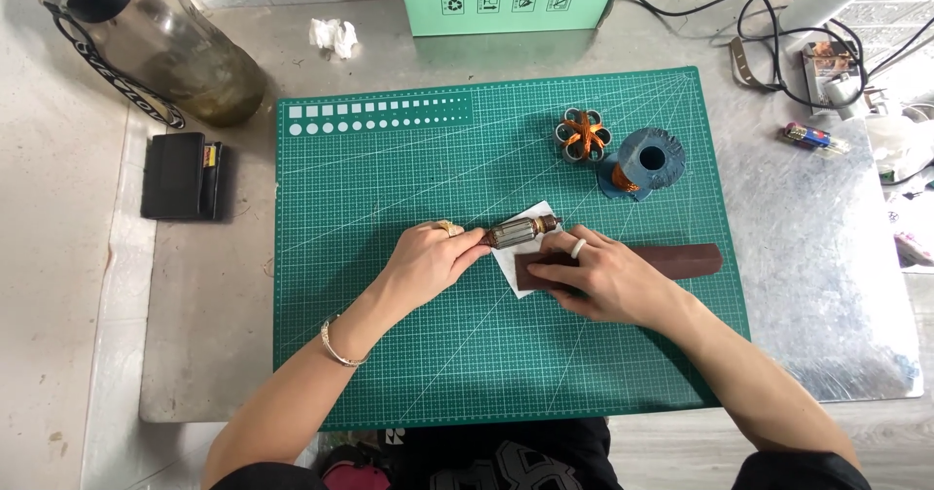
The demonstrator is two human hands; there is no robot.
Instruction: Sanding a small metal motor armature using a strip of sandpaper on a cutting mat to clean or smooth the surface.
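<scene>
- Your left hand (428, 259) lies on the green cutting mat (389, 354), its fingers (465, 253) curled and pinching one end of the small motor rotor (520, 230).
- The rotor lies sideways just beyond your fingertips, with its copper-coloured end pointing toward your right hand (608, 281).
- A white paper scrap (518, 278) sits under the rotor and between your two hands.
- Your right hand presses down on the near end of a dark brown block (681, 258), fingers pressed together and flat over it; a pale ring shows on one finger.
- The block stretches away from your right fingers to the right, touching the paper at its left end and lying just beside the rotor.
- Beyond your right fingers, well apart, stand an orange-wound coil (584, 134) and a blue spool (650, 161), the two just beside each other.
- Far beyond your left fingers, off the mat on the counter (827, 286), lie a black case (180, 176) and a large bottle (161, 42).
</scene>
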